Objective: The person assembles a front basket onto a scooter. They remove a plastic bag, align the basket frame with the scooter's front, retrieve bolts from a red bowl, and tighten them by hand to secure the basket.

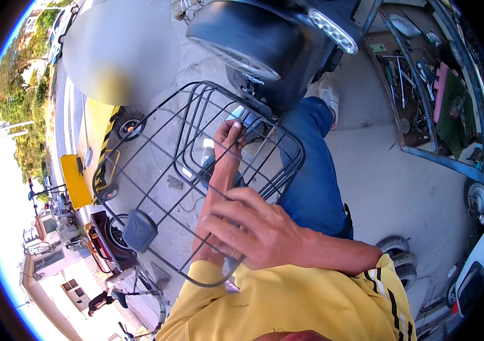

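Observation:
A black wire basket (165, 162) lies tilted across my arms. Its far end is against the front of a dark scooter with a rounded black housing (247, 34). Seen through the wires, my left hand (231, 134) is at the far end, close to the scooter's front. Its thumb and fingers are pinched together, and whatever they hold is too small to make out. My right hand (256, 227) is over the near part of the basket, fingers bent and spread apart across the wires, with nothing visible in them. A grey plastic block (140, 230) sits on the basket's left side.
At right, a blue metal-framed rack (446, 162) holds hand tools and a green mat. Tyres (398, 256) lie below it, beside a white vehicle panel (480, 261). A yellow cart (97, 142) with black wheels stands left. My jeans-clad leg (316, 165) is beside the basket.

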{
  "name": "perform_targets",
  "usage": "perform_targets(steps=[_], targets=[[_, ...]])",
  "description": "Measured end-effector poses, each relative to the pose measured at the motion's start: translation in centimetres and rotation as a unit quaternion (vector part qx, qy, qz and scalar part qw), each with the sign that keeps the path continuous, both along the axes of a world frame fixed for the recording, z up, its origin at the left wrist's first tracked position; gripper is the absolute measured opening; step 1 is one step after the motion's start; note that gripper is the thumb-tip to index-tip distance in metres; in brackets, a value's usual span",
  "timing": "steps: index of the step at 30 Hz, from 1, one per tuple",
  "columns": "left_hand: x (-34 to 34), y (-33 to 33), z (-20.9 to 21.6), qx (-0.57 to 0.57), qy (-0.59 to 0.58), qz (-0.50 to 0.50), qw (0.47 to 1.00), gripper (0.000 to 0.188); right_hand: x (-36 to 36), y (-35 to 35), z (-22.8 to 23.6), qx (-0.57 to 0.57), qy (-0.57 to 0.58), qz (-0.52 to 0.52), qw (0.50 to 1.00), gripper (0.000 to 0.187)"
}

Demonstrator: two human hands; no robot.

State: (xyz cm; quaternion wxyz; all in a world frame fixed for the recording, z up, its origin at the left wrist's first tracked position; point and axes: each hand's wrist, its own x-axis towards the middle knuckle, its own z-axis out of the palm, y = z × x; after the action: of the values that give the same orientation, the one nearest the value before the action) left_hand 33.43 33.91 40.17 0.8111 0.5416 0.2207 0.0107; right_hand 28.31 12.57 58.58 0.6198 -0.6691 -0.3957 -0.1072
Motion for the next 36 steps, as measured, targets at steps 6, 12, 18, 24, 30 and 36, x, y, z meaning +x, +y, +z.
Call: perform_targets(steps=[6, 12, 18, 24, 30, 36], targets=[[0.6, 1.0, -0.4, 0.107, 0.031, 0.011, 0.994, 0.019, 2.3, -2.0, 2.3, 0.132, 0.173, -0.001, 0.976, 0.040], [1.0, -1.4, 0.8, 0.226, 0.021, 0.008, 0.974, 0.024, 5.6, -5.3, 1.9, 0.181, 0.252, -0.036, 0.950, 0.040], [-0.4, -3.3, -0.2, 0.206, -0.021, 0.106, 0.973, 0.026, 8.6, -7.4, 2.4, 0.163, 0.292, -0.060, 0.940, 0.043], [-0.7, -4.8, -1.2, 0.108, -0.014, 0.178, 0.978, 0.023, 9.9, -9.3, 2.7, 0.164, 0.318, -0.055, 0.932, 0.045], [-0.8, -4.7, -1.1, 0.080, -0.034, 0.200, 0.976, 0.020, 10.1, -8.9, 3.3, 0.182, 0.346, 0.016, 0.920, 0.045], [-1.1, -5.0, -1.4, 0.049, -0.045, 0.206, 0.976, 0.020, 10.0, -9.7, 4.4, 0.187, 0.362, -0.067, 0.911, 0.046]])
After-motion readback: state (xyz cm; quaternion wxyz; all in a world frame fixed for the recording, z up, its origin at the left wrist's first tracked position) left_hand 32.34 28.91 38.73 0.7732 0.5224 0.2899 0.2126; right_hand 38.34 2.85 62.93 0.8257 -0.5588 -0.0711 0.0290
